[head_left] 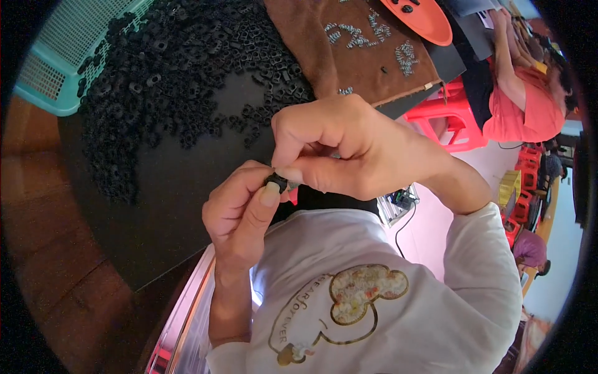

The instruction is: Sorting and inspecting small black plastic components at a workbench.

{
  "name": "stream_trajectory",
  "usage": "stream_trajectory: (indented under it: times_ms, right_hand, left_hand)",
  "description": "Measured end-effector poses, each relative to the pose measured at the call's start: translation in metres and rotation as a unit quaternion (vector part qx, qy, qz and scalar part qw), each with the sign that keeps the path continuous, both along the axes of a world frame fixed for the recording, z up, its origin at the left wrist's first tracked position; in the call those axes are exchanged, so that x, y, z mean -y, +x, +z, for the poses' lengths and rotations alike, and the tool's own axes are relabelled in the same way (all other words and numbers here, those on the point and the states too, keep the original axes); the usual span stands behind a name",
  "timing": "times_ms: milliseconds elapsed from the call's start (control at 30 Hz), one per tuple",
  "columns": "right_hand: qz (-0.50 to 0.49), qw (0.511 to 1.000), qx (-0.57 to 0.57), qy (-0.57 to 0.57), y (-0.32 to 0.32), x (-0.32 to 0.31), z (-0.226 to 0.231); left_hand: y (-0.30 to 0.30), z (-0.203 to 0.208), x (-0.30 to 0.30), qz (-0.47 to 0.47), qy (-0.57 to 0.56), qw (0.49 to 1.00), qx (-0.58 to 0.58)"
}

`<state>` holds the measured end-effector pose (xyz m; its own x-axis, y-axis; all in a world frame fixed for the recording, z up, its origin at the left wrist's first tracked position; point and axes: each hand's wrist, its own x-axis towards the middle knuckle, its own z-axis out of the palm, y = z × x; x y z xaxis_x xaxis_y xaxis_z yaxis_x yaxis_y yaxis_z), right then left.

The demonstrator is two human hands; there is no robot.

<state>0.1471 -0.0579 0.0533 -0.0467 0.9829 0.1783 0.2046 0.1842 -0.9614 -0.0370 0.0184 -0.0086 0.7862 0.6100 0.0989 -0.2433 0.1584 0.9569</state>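
Close in front of my body, my left hand (235,215) pinches a small black plastic part (277,181) between thumb and fingers. My right hand (349,146) meets it there, its thumb and curled fingers closed at the part's upper edge. Whatever sits between the right fingertips is hidden. Beyond both hands, a large heap of small black plastic parts (168,81) covers much of the dark table. Small metal coil springs (358,38) lie in loose clusters on a brown cloth (305,25) past my right hand.
A green plastic basket (53,65) stands at the far left by the heap. An orange tray (427,22) holding a few black pieces rests at the far edge. To the right are a red stool (445,121) and a seated person in a coral shirt (526,109).
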Motion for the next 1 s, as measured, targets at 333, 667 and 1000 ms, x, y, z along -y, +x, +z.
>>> stream_trajectory:
  times_ms: [333,667,1000]
  right_hand:
    - [0.031,0.993,-0.064,-0.094,0.002,-0.002,0.009]
    - [-0.007,0.991,0.092,0.099,-0.005,-0.004,-0.002]
    - [-0.054,0.986,-0.081,-0.136,-0.007,-0.001,0.012]
  left_hand:
    - [-0.001,0.001,-0.001,-0.011,-0.012,1.0,0.009]
    - [-0.005,0.004,-0.002,-0.004,-0.077,0.997,-0.002]
    - [0.003,0.003,0.001,0.01,-0.012,0.999,0.044]
